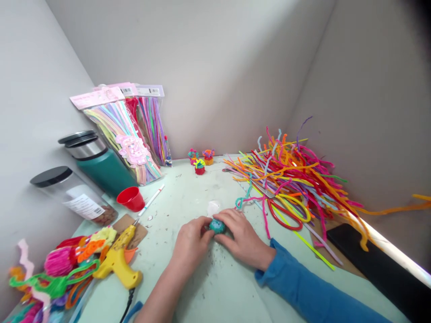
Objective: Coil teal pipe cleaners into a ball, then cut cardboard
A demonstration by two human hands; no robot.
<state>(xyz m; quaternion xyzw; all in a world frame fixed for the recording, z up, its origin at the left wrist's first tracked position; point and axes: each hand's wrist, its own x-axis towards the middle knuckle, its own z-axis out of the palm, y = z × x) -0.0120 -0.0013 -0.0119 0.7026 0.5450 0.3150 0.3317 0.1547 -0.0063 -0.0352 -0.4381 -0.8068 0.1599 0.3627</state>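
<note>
A small round teal piece, apparently wound pipe cleaner, [217, 226] is pinched between my two hands over the middle of the table. My left hand [192, 237] grips its left side with thumb and fingertips. On the other side, the fingers of my right hand [240, 237] curl over it. Just beyond them lies a whitish disc [213, 207] on the tabletop. Loose teal and pink pipe cleaners [244, 200] lie close to my right hand. Several little pipe cleaner figures [200, 168] stand near the back wall.
A big heap of pipe cleaners [289, 172] fills the right, with scissors [286, 215] at its front. To the left are a yellow glue gun [118, 260], a red cup [130, 199], a clear jar [77, 197], a teal bottle [101, 163] and packaged pipe cleaners [117, 130]. A black slab [377, 264] lies far right.
</note>
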